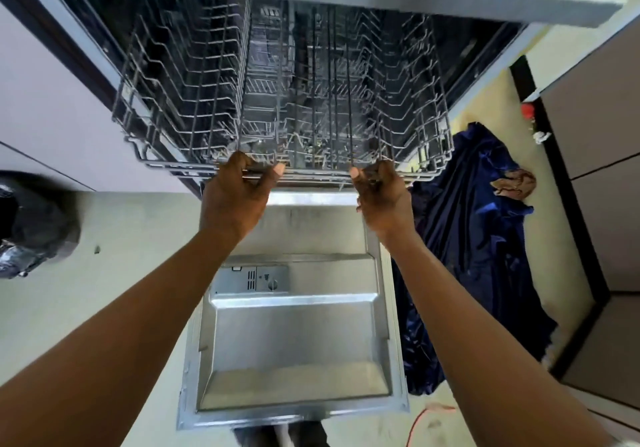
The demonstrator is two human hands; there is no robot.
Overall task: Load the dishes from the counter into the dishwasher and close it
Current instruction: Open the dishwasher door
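Dishwasher rack (284, 100) front rail, gripped by left hand (239, 190), right hand (379, 192)

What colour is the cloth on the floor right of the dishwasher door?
Dark blue, shiny cloth; the head view shows it, beside the open door.

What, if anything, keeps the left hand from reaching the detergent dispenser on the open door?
Probably yes, it can reach. The dispenser lies uncovered on the lowered door, below the left hand, with nothing between. But that hand holds the front rim of the rack, so it must let go first.
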